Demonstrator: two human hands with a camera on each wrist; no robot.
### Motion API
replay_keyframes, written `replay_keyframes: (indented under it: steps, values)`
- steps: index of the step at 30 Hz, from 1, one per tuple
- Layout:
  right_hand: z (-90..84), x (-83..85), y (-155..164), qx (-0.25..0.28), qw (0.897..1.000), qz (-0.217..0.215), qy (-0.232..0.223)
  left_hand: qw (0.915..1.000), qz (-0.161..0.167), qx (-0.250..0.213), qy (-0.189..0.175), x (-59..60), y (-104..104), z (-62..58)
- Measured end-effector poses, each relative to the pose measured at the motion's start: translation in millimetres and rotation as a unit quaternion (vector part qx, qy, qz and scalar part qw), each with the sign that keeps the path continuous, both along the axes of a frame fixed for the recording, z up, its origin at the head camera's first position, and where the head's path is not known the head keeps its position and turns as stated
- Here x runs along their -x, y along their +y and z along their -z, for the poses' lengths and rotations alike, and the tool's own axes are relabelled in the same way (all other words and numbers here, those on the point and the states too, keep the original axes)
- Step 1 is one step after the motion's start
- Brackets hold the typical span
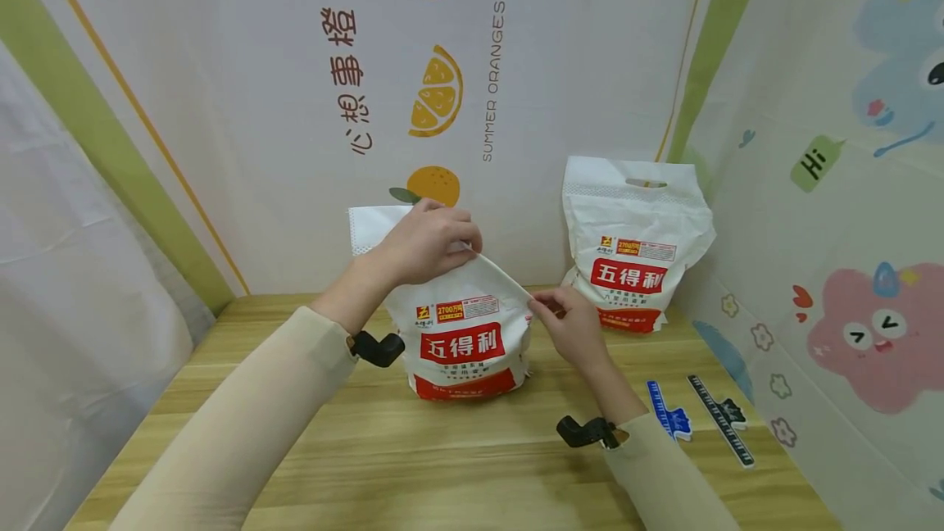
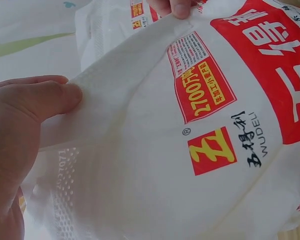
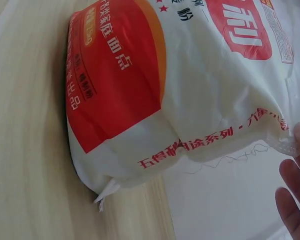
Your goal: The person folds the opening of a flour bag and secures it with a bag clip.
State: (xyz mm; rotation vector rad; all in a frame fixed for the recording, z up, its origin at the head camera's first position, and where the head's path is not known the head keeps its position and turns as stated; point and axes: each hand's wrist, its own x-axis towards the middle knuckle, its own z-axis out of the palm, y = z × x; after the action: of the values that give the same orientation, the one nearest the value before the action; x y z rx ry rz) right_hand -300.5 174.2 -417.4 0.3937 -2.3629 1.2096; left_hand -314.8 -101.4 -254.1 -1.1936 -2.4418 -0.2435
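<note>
Standing on worktop (image 1: 457,465): near flour bag (image 1: 466,334), top folding over, not yet flattened or sealed. Left hand (image 1: 431,240) pinching top fold, right hand (image 1: 564,319) pinching side corner. Second bag (image 1: 633,248) waiting behind, untouched. Clips (image 1: 701,412) lying unused.

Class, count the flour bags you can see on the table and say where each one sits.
2. One flour bag stands mid-table, its top pinched by both hands; the second bag stands farther back on the right, by the wall. None seems hidden.

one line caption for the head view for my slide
Both hands, left hand and right hand, pinch the folded top of a flour bag on a wooden table.
</note>
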Motion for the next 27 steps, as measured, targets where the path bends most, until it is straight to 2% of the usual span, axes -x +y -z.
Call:
replay_keyframes:
  steps: [6, 8, 11, 14, 17, 20, 22, 25, 27]
  values:
    - [-4.1, -1.3, 1.5, 0.005, 0.999, -0.005, -0.034, 0.9999, -0.012, 0.009, -0.005, -1.6, -0.5, -1.6]
    - [-3.8, -1.2, 1.1, 0.027, 0.998, -0.022, -0.059, 0.9998, -0.016, 0.012, -0.01, -1.3, -1.6, -1.6]
    - [-0.7, -0.7, 0.0, 0.082, 0.991, -0.061, -0.081, 0.9992, -0.016, 0.013, -0.036, -1.7, -2.7, -3.8]
    - [2.7, -1.0, -2.3, 0.13, 0.983, -0.102, -0.077, 0.9976, -0.007, 0.019, -0.066, -2.4, -3.4, -5.5]
    - [4.3, -0.9, -5.9, 0.141, 0.98, -0.128, -0.056, 0.9962, -0.012, 0.041, -0.076, -3.7, -4.6, -6.4]
    - [4.2, -1.6, -10.3, 0.13, 0.984, -0.12, -0.031, 0.9961, -0.019, 0.068, -0.054, -4.3, -5.9, -5.4]
    - [4.0, -3.3, -13.6, 0.11, 0.989, -0.097, -0.006, 0.9964, -0.016, 0.079, -0.027, -4.2, -6.7, -3.3]
    - [5.0, -6.3, -17.7, 0.057, 0.995, -0.056, 0.057, 0.9956, -0.003, 0.089, 0.029, -2.6, -9.1, 2.8]
    - [5.6, -7.9, -19.7, 0.021, 0.994, -0.038, 0.104, 0.9944, 0.003, 0.089, 0.058, -1.5, -11.7, 7.3]
